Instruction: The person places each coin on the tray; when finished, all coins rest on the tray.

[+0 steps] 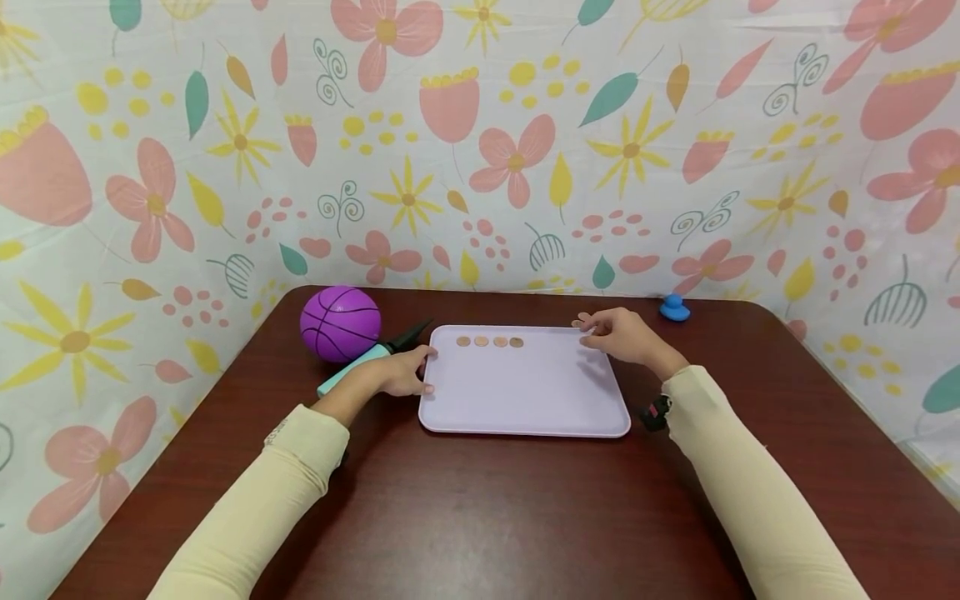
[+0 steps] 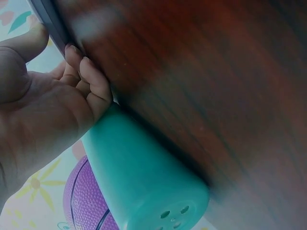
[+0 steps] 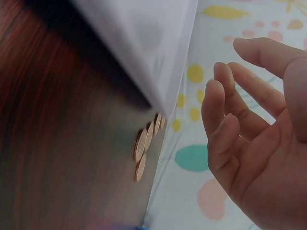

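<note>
A pale lavender tray [image 1: 525, 400] lies on the table, with a row of several copper coins [image 1: 482, 341] near its far left corner. My left hand [image 1: 405, 372] is at the tray's left edge, and in the left wrist view the thumb and curled fingertips sit on either side of the rim. Over the far right corner hovers my right hand [image 1: 618, 335], its thumb and fingers apart. More coins [image 3: 140, 146] lie on the table just past that corner. Nothing shows between the right fingers [image 3: 218, 98] in the right wrist view.
Beside my left hand lies a teal cylinder [image 2: 144, 167] with a black tapered nozzle, like a balloon pump. A small purple basketball [image 1: 341, 323] rests behind it. At the far right stands a blue toy duck [image 1: 674, 307]. A flowered cloth [image 1: 480, 167] hangs behind the table.
</note>
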Motion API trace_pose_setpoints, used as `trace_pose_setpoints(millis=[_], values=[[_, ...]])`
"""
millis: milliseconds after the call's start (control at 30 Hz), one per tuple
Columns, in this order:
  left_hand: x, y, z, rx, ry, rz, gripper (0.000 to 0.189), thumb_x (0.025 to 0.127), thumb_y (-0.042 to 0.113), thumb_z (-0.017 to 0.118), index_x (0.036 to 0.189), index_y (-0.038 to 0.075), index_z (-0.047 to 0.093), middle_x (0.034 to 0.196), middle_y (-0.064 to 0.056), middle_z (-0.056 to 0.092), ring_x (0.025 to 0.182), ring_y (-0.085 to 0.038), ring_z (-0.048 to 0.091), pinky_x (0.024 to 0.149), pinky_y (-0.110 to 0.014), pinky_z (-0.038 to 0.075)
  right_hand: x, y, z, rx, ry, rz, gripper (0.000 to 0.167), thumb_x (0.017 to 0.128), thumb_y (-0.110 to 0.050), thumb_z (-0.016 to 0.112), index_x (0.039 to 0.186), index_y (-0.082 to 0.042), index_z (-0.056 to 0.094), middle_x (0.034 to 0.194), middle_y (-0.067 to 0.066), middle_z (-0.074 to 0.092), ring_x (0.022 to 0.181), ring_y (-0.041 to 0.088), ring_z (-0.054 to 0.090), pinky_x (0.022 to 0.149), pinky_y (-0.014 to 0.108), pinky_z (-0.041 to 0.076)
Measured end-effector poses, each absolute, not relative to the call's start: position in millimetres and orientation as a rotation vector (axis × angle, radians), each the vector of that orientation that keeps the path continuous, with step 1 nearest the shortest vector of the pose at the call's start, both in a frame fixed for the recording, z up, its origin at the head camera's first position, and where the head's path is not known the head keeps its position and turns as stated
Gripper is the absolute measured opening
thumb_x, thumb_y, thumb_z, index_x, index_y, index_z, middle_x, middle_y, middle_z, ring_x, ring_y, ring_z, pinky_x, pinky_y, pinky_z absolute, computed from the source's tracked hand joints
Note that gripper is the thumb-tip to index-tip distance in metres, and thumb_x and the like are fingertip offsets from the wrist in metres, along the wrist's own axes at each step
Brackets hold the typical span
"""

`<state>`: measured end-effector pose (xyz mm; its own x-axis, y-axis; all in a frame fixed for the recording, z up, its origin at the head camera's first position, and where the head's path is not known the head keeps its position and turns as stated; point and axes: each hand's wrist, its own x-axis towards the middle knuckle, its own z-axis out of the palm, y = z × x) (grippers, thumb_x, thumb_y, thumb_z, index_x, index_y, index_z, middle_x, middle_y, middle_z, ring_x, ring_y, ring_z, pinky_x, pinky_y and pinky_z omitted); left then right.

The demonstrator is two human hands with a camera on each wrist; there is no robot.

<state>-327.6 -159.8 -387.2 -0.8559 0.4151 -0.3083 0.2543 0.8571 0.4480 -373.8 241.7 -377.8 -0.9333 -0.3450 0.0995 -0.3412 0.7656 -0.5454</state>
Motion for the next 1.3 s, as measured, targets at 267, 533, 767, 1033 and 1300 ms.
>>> trace_pose_setpoints(millis=[267, 533, 767, 1033, 1300], values=[[-326, -160, -386, 0.508, 2.634, 0.561, 0.072, 0.095, 0.025, 0.067, 0.151, 0.004, 0.028, 0.135, -0.02, 0.05, 0.118, -0.027, 0.05, 0.105, -0.04, 0.038, -371, 264, -384, -0.446, 2.937, -0.94, 0.028, 0.092, -0.017, 0.07, 0.111, 0.003, 0.07, 0.083, 0.013, 0.069, 0.071, 0.021, 0.062, 0.064, 0.031, 0.05], [-327, -160, -388, 0.507, 2.616, 0.579, 0.072, 0.095, 0.025, 0.067, 0.151, 0.004, 0.027, 0.139, -0.022, 0.047, 0.123, -0.028, 0.048, 0.108, -0.042, 0.036, -370, 279, -395, -0.36, 2.924, -0.905, 0.029, 0.095, -0.021, 0.067, 0.11, 0.003, 0.07, 0.082, 0.009, 0.067, 0.071, 0.02, 0.062, 0.064, 0.031, 0.052], [-325, -160, -384, 0.52, 2.593, 0.608, 0.074, 0.095, 0.025, 0.066, 0.152, 0.002, 0.026, 0.143, -0.023, 0.044, 0.129, -0.029, 0.044, 0.11, -0.042, 0.033, -374, 286, -398, -0.308, 2.907, -0.9, 0.03, 0.093, -0.021, 0.069, 0.108, 0.005, 0.069, 0.083, 0.013, 0.068, 0.069, 0.019, 0.064, 0.063, 0.03, 0.054], [-325, -163, -385, 0.573, 2.609, 0.611, 0.075, 0.092, 0.024, 0.067, 0.151, 0.0, 0.028, 0.14, -0.023, 0.046, 0.128, -0.03, 0.045, 0.11, -0.042, 0.033, -376, 291, -394, -0.286, 2.876, -0.862, 0.034, 0.093, -0.022, 0.069, 0.11, 0.007, 0.068, 0.085, 0.013, 0.068, 0.071, 0.02, 0.063, 0.064, 0.032, 0.055], [-326, -166, -386, 0.555, 2.597, 0.62, 0.078, 0.091, 0.025, 0.069, 0.152, 0.002, 0.026, 0.134, -0.02, 0.049, 0.121, -0.028, 0.047, 0.106, -0.041, 0.035, -380, 293, -396, -0.233, 2.856, -0.804, 0.04, 0.094, -0.027, 0.068, 0.117, 0.005, 0.064, 0.093, 0.015, 0.064, 0.073, 0.022, 0.062, 0.064, 0.033, 0.053]])
